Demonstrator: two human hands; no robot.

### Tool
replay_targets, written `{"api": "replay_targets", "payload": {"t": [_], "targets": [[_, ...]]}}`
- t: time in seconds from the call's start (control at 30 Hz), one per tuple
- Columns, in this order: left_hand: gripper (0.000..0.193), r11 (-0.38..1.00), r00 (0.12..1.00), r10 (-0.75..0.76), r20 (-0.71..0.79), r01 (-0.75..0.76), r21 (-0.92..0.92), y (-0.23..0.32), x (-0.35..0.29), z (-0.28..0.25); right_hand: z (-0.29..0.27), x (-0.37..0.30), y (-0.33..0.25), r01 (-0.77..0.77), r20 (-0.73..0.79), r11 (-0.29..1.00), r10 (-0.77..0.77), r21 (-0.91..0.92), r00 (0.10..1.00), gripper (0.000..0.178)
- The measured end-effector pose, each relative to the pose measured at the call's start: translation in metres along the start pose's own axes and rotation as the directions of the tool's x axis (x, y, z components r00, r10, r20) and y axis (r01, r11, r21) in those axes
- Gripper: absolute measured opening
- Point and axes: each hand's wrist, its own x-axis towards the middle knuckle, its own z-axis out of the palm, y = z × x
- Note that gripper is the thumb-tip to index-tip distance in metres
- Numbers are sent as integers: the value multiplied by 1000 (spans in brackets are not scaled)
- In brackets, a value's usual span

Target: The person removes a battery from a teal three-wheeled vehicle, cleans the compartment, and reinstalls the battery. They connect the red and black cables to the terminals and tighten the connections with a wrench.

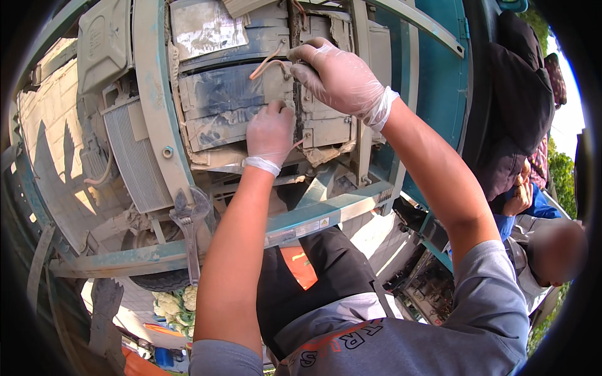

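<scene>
Dusty dark battery blocks [219, 94] sit side by side in a metal frame. My right hand [342, 81], in a thin clear glove, reaches the gap between the blocks with its fingers bent together by a terminal. What its fingertips hold, if anything, cannot be made out. Beside them a short copper-coloured wire [266, 67] loops over the block's top. My left hand [271, 131], gloved too, is closer to me at the same block's edge, fingers curled in. Its fingertips are hidden. An adjustable wrench [191, 225] rests at the frame's corner, left of my left forearm.
A teal and grey frame rail [326, 213] crosses between me and the blocks. A finned radiator-like panel [135, 156] stands to the left. Teal panelling [439, 106] rises on the right. Another person [527, 250] is at the far right. Cauliflowers [175, 307] lie below left.
</scene>
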Motion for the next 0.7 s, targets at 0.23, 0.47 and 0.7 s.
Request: {"api": "replay_targets", "payload": {"t": [0.23, 0.47, 0.7], "targets": [[12, 999, 998, -38, 45, 39, -24, 7, -13, -4, 2, -12, -5, -11, 46, 1000, 10, 12, 999, 34], [12, 999, 998, -39, 42, 40, -33, 7, -11, -4, 3, -8, -3, -97, 20, 994, 96, 48, 995, 30], [12, 999, 999, -35, 23, 35, -22, 6, -11, -3, 1, -11, -5, -89, 69, 996, 88, 11, 994, 27]]}}
